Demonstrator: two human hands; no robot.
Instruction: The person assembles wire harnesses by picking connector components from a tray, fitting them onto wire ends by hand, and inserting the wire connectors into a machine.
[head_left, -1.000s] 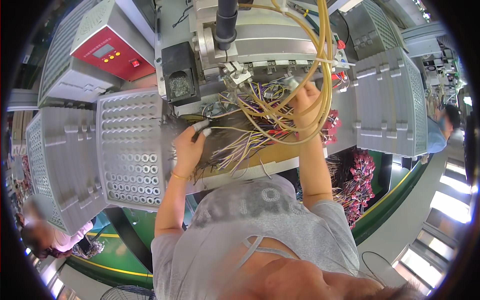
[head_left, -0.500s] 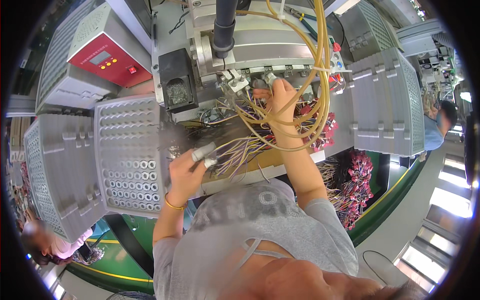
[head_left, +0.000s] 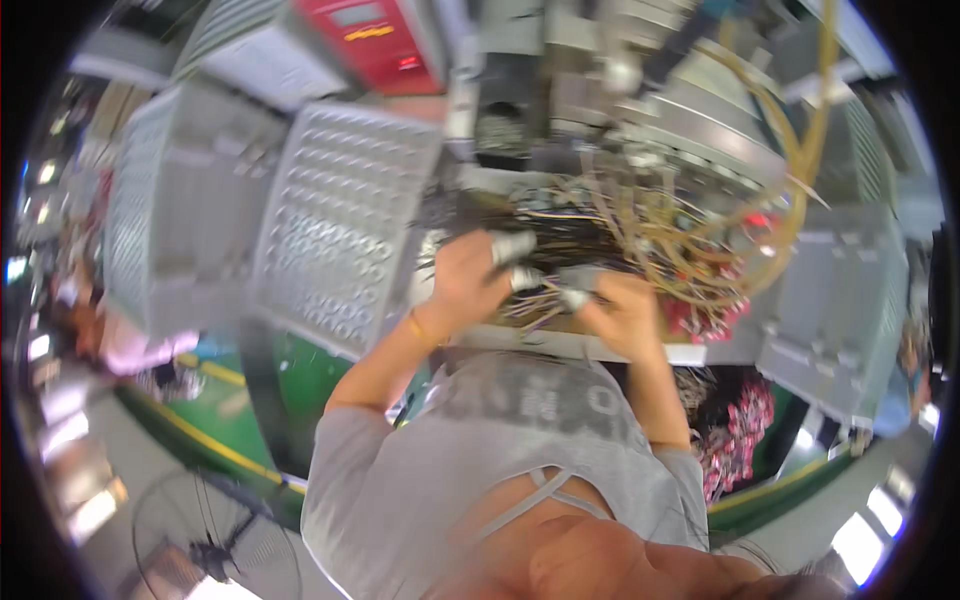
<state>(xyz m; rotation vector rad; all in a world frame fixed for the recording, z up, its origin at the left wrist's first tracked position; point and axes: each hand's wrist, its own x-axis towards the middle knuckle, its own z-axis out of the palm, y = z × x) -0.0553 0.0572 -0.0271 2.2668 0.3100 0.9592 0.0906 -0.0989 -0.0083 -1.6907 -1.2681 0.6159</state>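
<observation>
Both hands are low over the workbench in front of my chest, blurred by motion. My left hand (head_left: 468,283) has white covers on its fingertips; thumb and forefinger close around the near end of a bunch of thin coloured wires (head_left: 540,308). Just to its right is my right hand (head_left: 626,312), also with pale-covered fingertips. Its thumb and fingers are bent in on the same wires; the exact pinch is smeared. Behind the hands spread darker wires (head_left: 560,240), with red connectors (head_left: 708,318) at their right end.
A grey tray of round metal rings (head_left: 335,240) stands on the left, below a red-fronted control box (head_left: 365,40). A metal machine (head_left: 690,110) with yellowish tubes (head_left: 800,150) is behind. Stacked grey trays (head_left: 835,310) stand right. More red-ended wires (head_left: 740,435) hang below the bench.
My right hand has come back from the machine to the wires beside my left hand. The whole view has swung, shifting the bench and machine to the right.
</observation>
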